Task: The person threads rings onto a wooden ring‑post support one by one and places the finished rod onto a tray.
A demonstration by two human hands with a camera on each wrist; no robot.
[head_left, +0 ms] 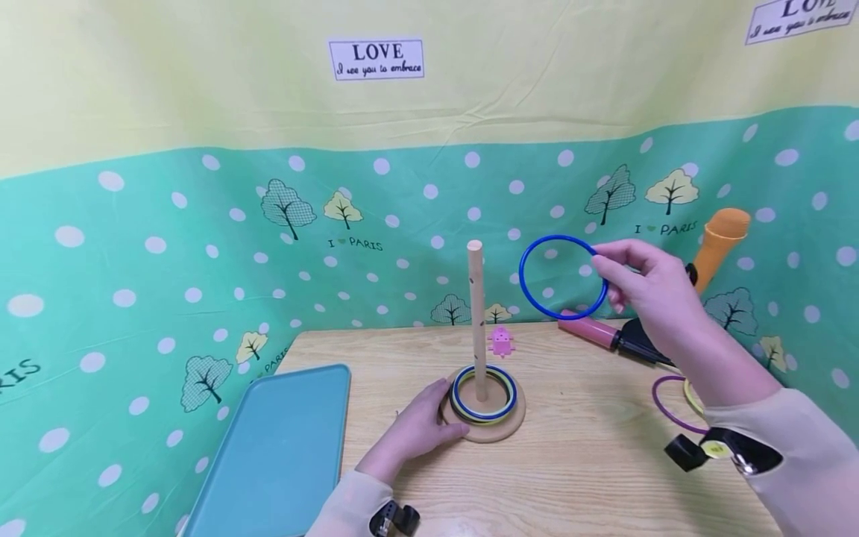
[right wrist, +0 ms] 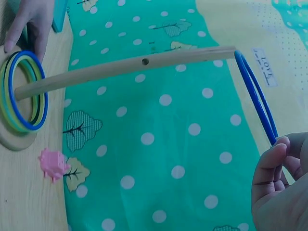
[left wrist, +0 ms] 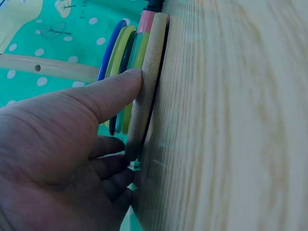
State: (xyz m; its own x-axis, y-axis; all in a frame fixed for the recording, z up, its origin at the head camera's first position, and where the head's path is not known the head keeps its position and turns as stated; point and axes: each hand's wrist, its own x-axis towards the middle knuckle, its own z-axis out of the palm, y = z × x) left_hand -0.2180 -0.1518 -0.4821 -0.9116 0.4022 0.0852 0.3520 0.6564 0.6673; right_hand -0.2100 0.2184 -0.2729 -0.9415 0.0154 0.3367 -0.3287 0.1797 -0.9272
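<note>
A blue ring (head_left: pixel 522 277) is pinched at its edge between the thumb and fingers of my right hand (head_left: pixel 647 287), up in the air to the right of the wooden peg (head_left: pixel 477 313). In the right wrist view the ring (right wrist: pixel 255 98) looks close to the peg's top; whether they touch I cannot tell. Around the foot of the peg lies a stack of blue, yellow-green, teal and dark rings (left wrist: pixel 126 53). My left hand (head_left: pixel 419 425) holds the rim of the round wooden base (head_left: pixel 493 432), thumb and fingers spread about its left side.
A teal tray (head_left: pixel 275 447) lies at the left. Behind the base sits a small pink toy (head_left: pixel 501 341). Toward the right are a pump-like thing with a pink handle (head_left: pixel 589 328), an orange-headed object (head_left: pixel 718 246), and purple (head_left: pixel 661 403) and yellow rings. A patterned cloth hangs behind.
</note>
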